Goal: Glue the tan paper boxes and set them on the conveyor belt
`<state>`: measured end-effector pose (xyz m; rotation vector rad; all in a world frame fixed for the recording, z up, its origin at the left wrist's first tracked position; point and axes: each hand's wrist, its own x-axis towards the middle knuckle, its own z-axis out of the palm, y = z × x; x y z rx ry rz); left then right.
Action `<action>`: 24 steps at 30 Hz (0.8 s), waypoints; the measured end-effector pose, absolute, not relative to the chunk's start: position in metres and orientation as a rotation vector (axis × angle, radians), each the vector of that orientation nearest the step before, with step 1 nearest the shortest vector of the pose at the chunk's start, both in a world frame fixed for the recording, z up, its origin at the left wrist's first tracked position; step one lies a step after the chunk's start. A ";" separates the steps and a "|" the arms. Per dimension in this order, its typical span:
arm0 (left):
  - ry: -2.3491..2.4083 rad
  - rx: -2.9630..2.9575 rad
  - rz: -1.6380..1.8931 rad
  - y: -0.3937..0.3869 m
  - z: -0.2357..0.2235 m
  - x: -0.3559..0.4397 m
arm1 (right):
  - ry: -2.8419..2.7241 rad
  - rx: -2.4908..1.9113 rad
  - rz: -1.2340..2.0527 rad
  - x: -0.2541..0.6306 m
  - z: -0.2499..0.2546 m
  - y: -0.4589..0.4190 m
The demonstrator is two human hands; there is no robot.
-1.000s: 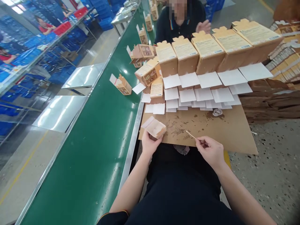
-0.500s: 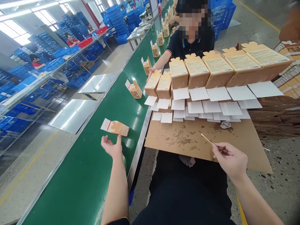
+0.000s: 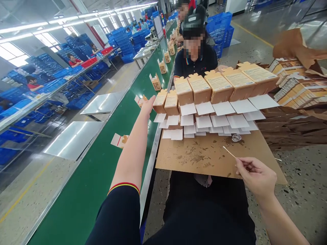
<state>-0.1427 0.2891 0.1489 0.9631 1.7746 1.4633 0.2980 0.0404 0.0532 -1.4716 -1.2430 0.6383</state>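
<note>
Left hand [image 3: 148, 106] reaches across the belt [image 3: 84, 190], upper middle of the frame, at a box [image 3: 138, 101] whose white flap shows past the fingers; whether it has closed on the box or only lies against it, cannot tell. Right hand [image 3: 257, 173], lower right, pinches a swab [image 3: 230, 152] by its stick, tip pointing up and left over the counter [image 3: 173, 163]. A second box [image 3: 118, 140] is on the belt, partly behind the left forearm. Notes on handling, as judged: take the box by its firm side walls, lightly, since thin card probably dents, and leave the raised flap unbent. The stack [image 3: 218, 85] ends just beside the left hand, so lift clear of it before drawing back; a brushed wrist could shift the end boxes or catch their white flaps [image 3: 187, 109]. The forearm passes close to the second box; a slightly raised elbow should spare it. The swab tip is best held off the dark spots [image 3: 195, 157] on the counter and away from the flaps. Co-worker [image 3: 181, 64] sits beyond the stack; a short, steady reach suits.
</note>
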 end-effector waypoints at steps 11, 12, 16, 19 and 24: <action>1.373 0.951 1.722 0.173 0.148 -0.149 | -1.442 -1.869 0.375 0.363 0.068 0.078; 1.274 0.956 1.717 0.147 0.142 -0.144 | -1.523 -1.913 0.387 0.366 0.075 0.086; 1.254 0.842 1.569 0.054 0.093 -0.111 | -1.750 -2.002 0.457 0.364 0.096 0.114; 1.356 0.719 1.469 0.018 0.050 -0.089 | -1.859 -2.048 0.474 0.356 0.099 0.129; 1.456 0.690 1.394 0.018 0.015 -0.070 | -2.005 -2.111 0.509 0.346 0.092 0.150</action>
